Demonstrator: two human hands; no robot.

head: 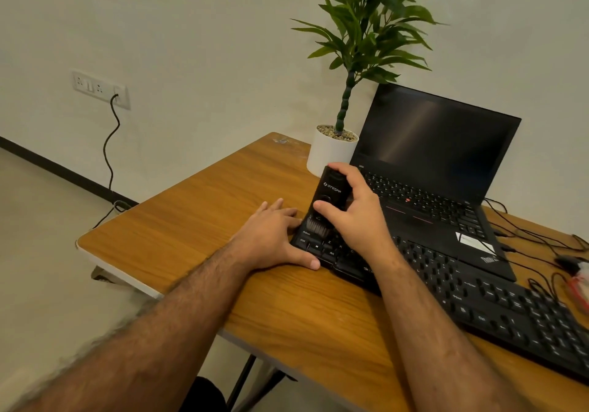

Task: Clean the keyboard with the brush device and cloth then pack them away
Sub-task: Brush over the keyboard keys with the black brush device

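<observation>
Forearms: nearest the camera, both bare forearms reach forward over the front edge of the wooden table (197, 188).
Right hand: the right hand (353, 217) has its fingers and thumb curled round the brush device (331, 194), thumb lying across the front face near its round button, fingertips over the top end.
Brush device: black, held nearly upright, bristles down on the left end of the keyboard (478, 300), just above the Ctrl and Alt keys.
Left hand: the left hand (274, 239) lies with fingers straight beside the keyboard's left corner, thumb against its front edge, seemingly steadying it.
Cloth: not identifiable in view.
Stage: brushing looks to be at the first corner, with most keys not yet swept.
Risk, slip: the keyboard overhangs nothing, but a hard sideways sweep could shove it into the laptop (439, 169) just behind.
Risk, knock: the potted plant (331, 153) stands close behind the device's top; a high lift could tip it.
Risk, snag: loose cables (535, 236) lie at the right end and could catch the bristles.
</observation>
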